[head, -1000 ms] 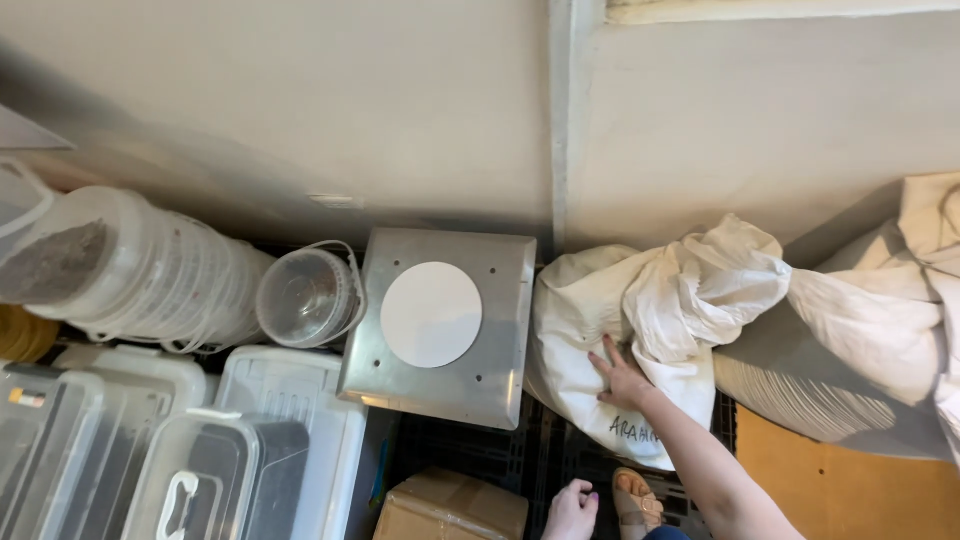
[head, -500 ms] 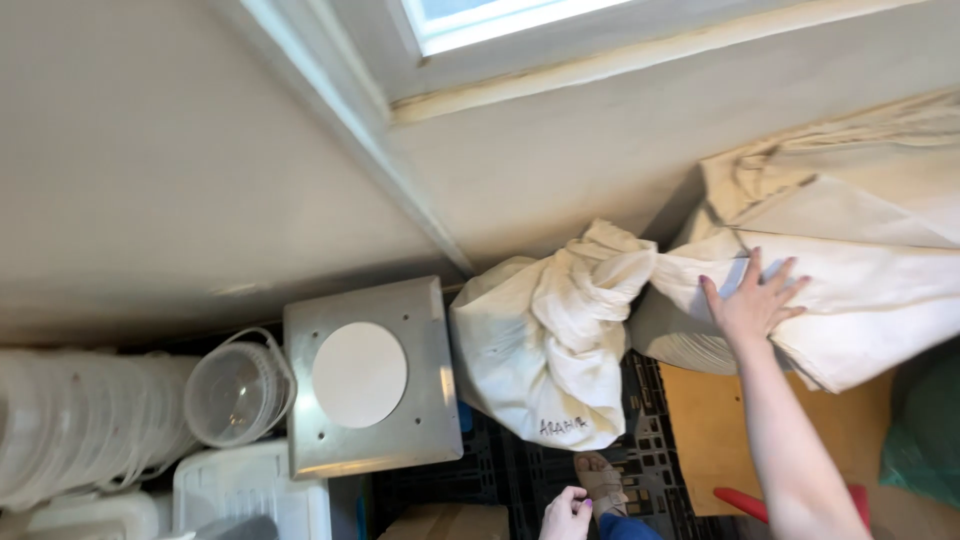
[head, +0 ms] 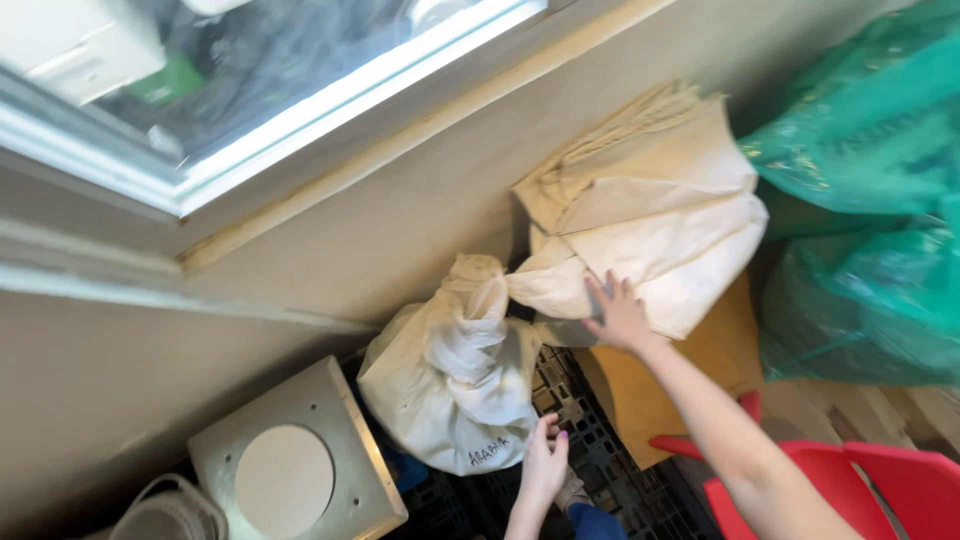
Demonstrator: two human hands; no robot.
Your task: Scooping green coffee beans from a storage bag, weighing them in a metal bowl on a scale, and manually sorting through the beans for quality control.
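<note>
The right hand point(head: 620, 315) lies flat, fingers spread, on the upper cloth sack point(head: 650, 225) against the wall, as if steadying it; the left hand point(head: 545, 460) (open, gripping nothing) touches the knotted sack point(head: 450, 385) on the black crate point(head: 590, 450).

Cream cloth sack point(head: 650, 215) under right hand point(head: 618, 315); white knotted bundle point(head: 450, 385) (dark scribble) above left hand point(head: 545, 460); teal plastic bags point(head: 860, 200) right of grip; red chair point(head: 850, 490) below.
</note>
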